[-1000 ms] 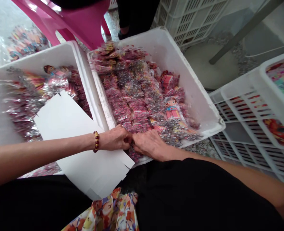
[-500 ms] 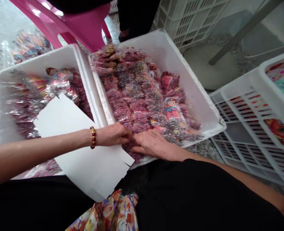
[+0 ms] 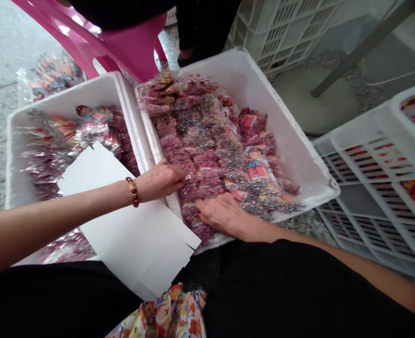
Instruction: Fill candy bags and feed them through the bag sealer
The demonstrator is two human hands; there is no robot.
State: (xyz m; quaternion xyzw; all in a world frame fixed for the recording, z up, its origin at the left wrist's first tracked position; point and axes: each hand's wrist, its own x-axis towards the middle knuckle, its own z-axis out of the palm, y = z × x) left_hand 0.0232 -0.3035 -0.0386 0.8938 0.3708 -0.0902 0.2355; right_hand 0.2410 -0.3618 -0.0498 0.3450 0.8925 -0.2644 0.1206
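Observation:
A white foam box (image 3: 283,126) stands before me, filled with rows of small pink plastic-wrapped packets (image 3: 207,162) packed on edge. My left hand (image 3: 163,180), with a beaded bracelet (image 3: 133,191) at the wrist, hovers by the box's left rim. Its fingers are curled closed, and a tiny pale bit shows at the tips; what they hold is unclear. Low in the box, my right hand (image 3: 223,213) rests on the packets nearest me, fingers bent together and tips partly hidden. Under my left forearm lies a white card sheet (image 3: 137,249).
A second foam box (image 3: 13,155) with packets adjoins on the left. Behind are a pink plastic chair (image 3: 137,51) and a person's dark-clothed leg (image 3: 207,26). White slatted crates stand at the back (image 3: 281,35) and right (image 3: 372,188). A grey pole (image 3: 348,61) rises from a round base.
My left hand has drawn apart from the right, moving up and left to the box rim. The right hand stays low among the packets. The whole view has shifted slightly.

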